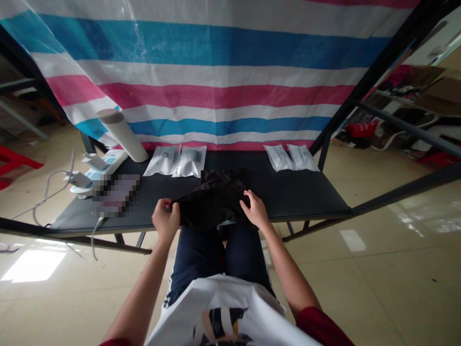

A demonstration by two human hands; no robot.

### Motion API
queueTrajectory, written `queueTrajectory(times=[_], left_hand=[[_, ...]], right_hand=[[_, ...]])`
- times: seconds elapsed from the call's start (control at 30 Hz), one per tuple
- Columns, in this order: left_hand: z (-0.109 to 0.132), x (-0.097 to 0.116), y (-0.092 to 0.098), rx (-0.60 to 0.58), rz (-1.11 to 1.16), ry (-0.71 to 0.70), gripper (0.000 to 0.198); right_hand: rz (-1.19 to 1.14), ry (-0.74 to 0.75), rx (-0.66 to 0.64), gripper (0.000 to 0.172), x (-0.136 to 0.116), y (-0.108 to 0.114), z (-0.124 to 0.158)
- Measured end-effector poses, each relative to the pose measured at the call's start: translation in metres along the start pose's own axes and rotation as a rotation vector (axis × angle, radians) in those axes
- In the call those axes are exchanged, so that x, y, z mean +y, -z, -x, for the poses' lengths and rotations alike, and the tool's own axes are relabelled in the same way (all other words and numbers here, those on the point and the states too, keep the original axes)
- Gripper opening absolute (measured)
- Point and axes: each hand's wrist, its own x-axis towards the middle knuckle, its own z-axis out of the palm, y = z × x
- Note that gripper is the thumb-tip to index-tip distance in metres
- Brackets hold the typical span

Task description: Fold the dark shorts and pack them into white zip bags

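Fingers (168,205) on black fabric (212,204)

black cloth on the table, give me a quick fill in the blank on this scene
The left hand pinches the edge of a ____ cloth, and the right hand presses on it. Sealed white packets lie on the table beyond the cloth, in ____ pairs. The striped tarp behind the table shows blue, white and ____ bands.

Missing words: black; two; pink

head camera — worn on person, facing forward and down | close above left hand (165,220), right hand (256,209) — black table (309,192)
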Motion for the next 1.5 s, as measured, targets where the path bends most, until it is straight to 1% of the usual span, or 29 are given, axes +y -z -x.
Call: queueTrajectory(times=[0.03,0.07,0.1,0.13,0.2,0.27,0.33,0.43,0.5,0.57,0.63,0.73,0.83,0.9,0.93,1.03,1.1,1.2,1.3,1.4,1.5], left_hand=[[-0.004,-0.014,0.01,0.067,0.0,0.048,0.011],[-0.006,-0.026,0.019,0.126,-0.006,0.068,0.011],[-0.006,-0.034,0.026,0.161,-0.011,0.068,0.011],[-0.004,-0.039,0.032,0.169,-0.012,0.044,0.011],[0.004,-0.039,0.035,0.107,-0.009,-0.05,0.01],[0.014,-0.03,0.03,-0.018,-0.031,-0.183,0.015],[0.022,-0.019,0.021,-0.119,-0.084,-0.3,0.025],[0.024,-0.009,0.008,-0.192,-0.156,-0.403,0.048],[0.021,-0.009,0.004,-0.227,-0.185,-0.446,0.058],[0.019,-0.015,0.005,-0.276,-0.209,-0.478,0.052],[0.018,-0.021,0.009,-0.313,-0.219,-0.485,0.04],[0.015,-0.028,0.014,-0.303,-0.212,-0.456,0.03],[0.005,-0.028,0.014,-0.288,-0.231,-0.414,0.032],[-0.009,-0.028,0.011,-0.281,-0.256,-0.407,0.036],[-0.017,-0.028,0.008,-0.266,-0.264,-0.417,0.039],[-0.045,-0.033,0.0,-0.223,-0.255,-0.494,0.05],[-0.061,-0.04,-0.004,-0.252,-0.237,-0.545,0.057],[-0.078,-0.052,-0.009,-0.319,-0.213,-0.552,0.057],[-0.088,-0.06,-0.012,-0.334,-0.187,-0.511,0.054],[-0.096,-0.065,-0.013,-0.339,-0.199,-0.498,0.053],[-0.107,-0.068,-0.012,-0.384,-0.234,-0.525,0.052]], right_hand=[[0.013,0.009,0.009,0.034,0.0,-0.001,0.0],[0.024,0.015,0.014,0.033,0.0,-0.001,0.0],[0.033,0.017,0.018,0.032,-0.001,-0.002,0.0],[0.043,0.014,0.021,0.032,-0.001,-0.003,0.0],[0.069,-0.001,0.029,0.031,-0.003,-0.005,0.001],[0.105,-0.03,0.044,0.033,-0.005,-0.006,0.001],[0.138,-0.051,0.045,0.039,-0.006,-0.006,0.002],[0.167,-0.027,-0.016,0.06,-0.004,-0.002,0.005],[0.17,0.002,-0.072,0.073,-0.001,0.002,0.006],[0.167,0.019,-0.111,0.08,0.002,0.004,0.007],[0.164,0.023,-0.131,0.083,0.004,0.005,0.007],[0.165,0.021,-0.142,0.083,0.003,0.006,0.007],[0.156,0.026,-0.15,0.085,0.003,0.006,0.006],[0.127,0.012,-0.13,0.086,0.006,0.006,0.006],[0.107,-0.006,-0.109,0.084,0.009,0.007,0.006],[0.099,-0.089,-0.032,0.068,0.026,0.014,0.005],[0.192,-0.161,-0.001,0.063,0.043,0.024,0.005],[0.394,-0.322,-0.009,0.066,0.073,0.047,0.004],[0.513,-0.512,-0.038,0.069,0.107,0.075,0.001],[0.565,-0.666,-0.023,0.072,0.142,0.103,-0.001],[0.574,-0.764,0.032,0.075,0.177,0.126,0.002]])
